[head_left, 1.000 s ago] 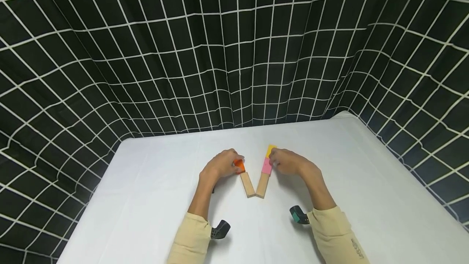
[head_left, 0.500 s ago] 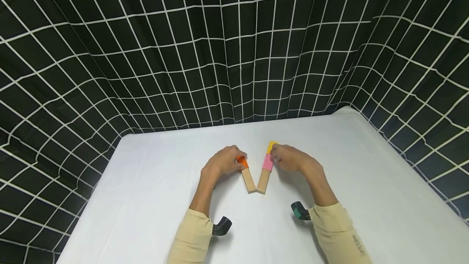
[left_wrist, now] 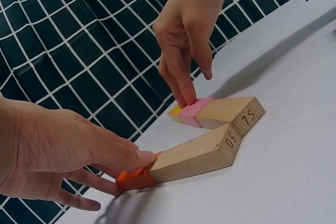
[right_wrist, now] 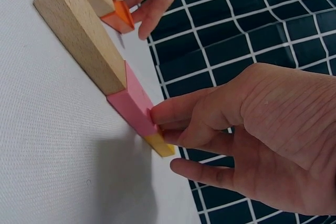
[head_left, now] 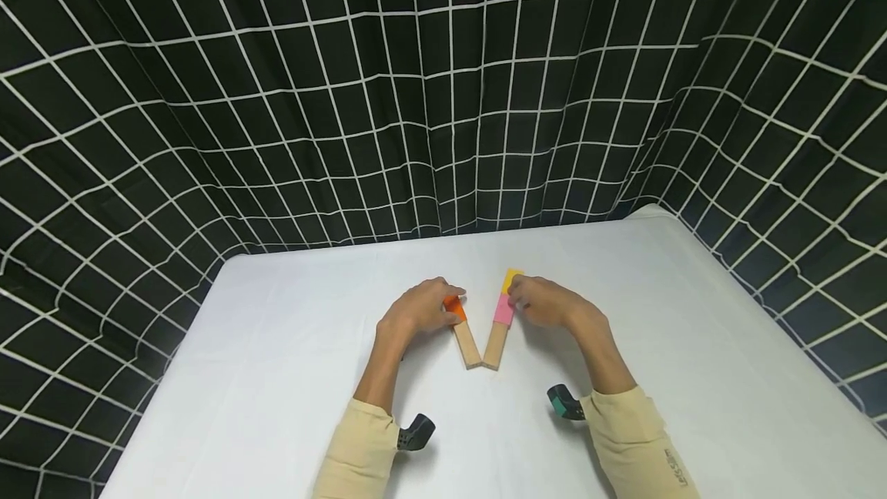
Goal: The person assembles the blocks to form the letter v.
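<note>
Two plain wooden blocks form a V on the white table, their near ends touching. The left wooden block (head_left: 466, 345) reads 50 on its end in the left wrist view, and the right wooden block (head_left: 495, 345) reads 75. An orange block (head_left: 454, 307) lies at the far end of the left one; my left hand (head_left: 420, 308) pinches it between thumb and fingers. Beyond the right one come a pink block (right_wrist: 134, 103) and a yellow block (head_left: 512, 276) in line. Extended fingertips of my right hand (head_left: 547, 303) touch the pink block near the yellow one, thumb held apart.
A white cloth covers the table (head_left: 277, 376). Behind and at both sides hangs a dark curtain (head_left: 346, 122) with a white grid. Black wrist cameras, left wrist camera (head_left: 416, 433) and right wrist camera (head_left: 564, 402), stick out over the cloth.
The orange block has shifted slightly toward the left wooden block and now sits in line against it, still in my left hand. My right hand keeps its place. The head view has tilted a little.
</note>
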A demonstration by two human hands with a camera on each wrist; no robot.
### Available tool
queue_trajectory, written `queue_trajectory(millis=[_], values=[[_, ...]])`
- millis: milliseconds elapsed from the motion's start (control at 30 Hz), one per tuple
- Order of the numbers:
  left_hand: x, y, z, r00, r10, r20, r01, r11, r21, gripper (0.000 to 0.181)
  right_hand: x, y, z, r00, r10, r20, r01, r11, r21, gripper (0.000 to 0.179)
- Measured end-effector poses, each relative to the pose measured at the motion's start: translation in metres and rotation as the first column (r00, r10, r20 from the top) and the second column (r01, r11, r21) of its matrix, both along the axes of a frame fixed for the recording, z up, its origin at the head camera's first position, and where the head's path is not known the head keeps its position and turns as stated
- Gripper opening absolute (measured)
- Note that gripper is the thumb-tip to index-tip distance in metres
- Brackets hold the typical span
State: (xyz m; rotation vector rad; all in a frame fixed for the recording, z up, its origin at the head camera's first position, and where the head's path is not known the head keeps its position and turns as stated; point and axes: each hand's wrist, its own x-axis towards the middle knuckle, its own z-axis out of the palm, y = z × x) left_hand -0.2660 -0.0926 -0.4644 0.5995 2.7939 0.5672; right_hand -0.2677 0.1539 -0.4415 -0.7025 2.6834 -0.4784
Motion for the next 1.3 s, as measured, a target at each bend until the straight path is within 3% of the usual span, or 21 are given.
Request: queue_trajectory(millis=[433, 667, 900, 1300], values=[[-0.0012, 0.0025, -0.0034, 1.000, 0.019, 0.018, -0.019, 1.000, 0.004, 0.042, -0.0034, 0.0021, -0.0008, 1.000, 0.023, -0.011, -0.023, 1.000, 0.001, 0.033], [-0.0033, 0.0054, -0.0042, 1.000, -0.003, -0.018, 0.002, 1.000, -0.006, 0.043, -0.0033, 0.0041, 0.0009, 1.000, 0.005, -0.009, -0.005, 1.000, 0.000, 0.033], [-0.0002, 0.0002, -0.0048, 1.000, 0.022, -0.015, -0.023, 1.000, -0.017, 0.048, -0.0007, -0.0015, -0.0027, 1.000, -0.014, -0.003, 0.014, 1.000, -0.015, 0.032], [0.0025, 0.0025, -0.0034, 1.000, 0.002, -0.014, -0.002, 1.000, 0.001, 0.045, 0.0002, -0.0006, -0.0036, 1.000, -0.027, -0.015, 0.027, 1.000, 0.003, 0.029]])
